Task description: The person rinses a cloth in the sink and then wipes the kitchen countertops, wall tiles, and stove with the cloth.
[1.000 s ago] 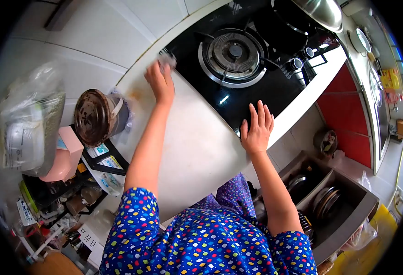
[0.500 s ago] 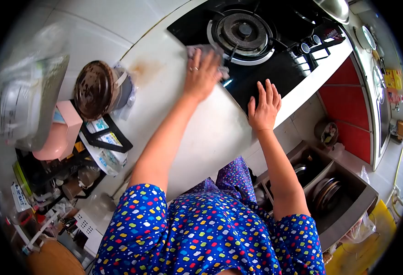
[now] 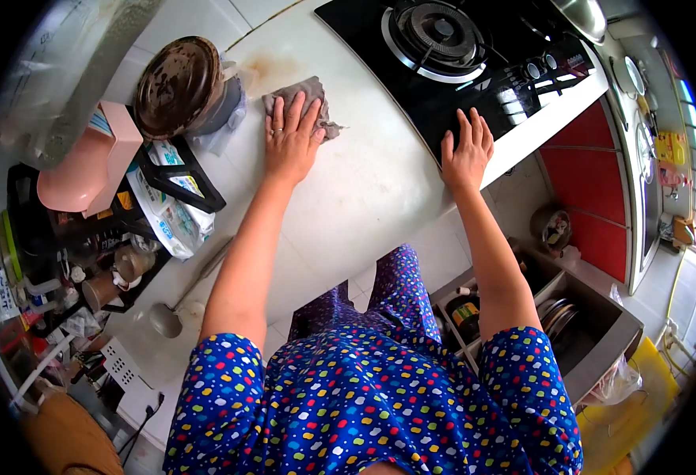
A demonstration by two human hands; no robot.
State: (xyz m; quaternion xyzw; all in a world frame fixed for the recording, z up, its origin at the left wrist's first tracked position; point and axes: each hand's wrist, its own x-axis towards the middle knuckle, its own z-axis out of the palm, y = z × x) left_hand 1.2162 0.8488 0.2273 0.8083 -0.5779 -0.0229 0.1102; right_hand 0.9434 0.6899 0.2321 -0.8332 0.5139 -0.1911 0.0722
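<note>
My left hand (image 3: 291,142) lies flat with spread fingers on a crumpled grey-brown cloth (image 3: 316,93), pressing it to the white countertop (image 3: 356,190). A ring shows on one finger. Just beyond the cloth is a brownish stain (image 3: 262,70) on the counter. My right hand (image 3: 467,152) rests with its fingers extended on the front corner of the black glass gas stove (image 3: 435,103) and holds nothing. The stove's round burner (image 3: 441,32) lies behind it.
Left of the cloth stands a container with a brown lid (image 3: 175,85), beside a pink holder (image 3: 95,162) and a black rack (image 3: 175,178) with packets. A ladle (image 3: 166,320) lies nearer me. An open drawer (image 3: 601,332) with dishes juts out at the lower right.
My left hand slid the cloth from the stove's edge leftward and nearer across the counter. My right hand stays at the stove's corner. The view has shifted.
</note>
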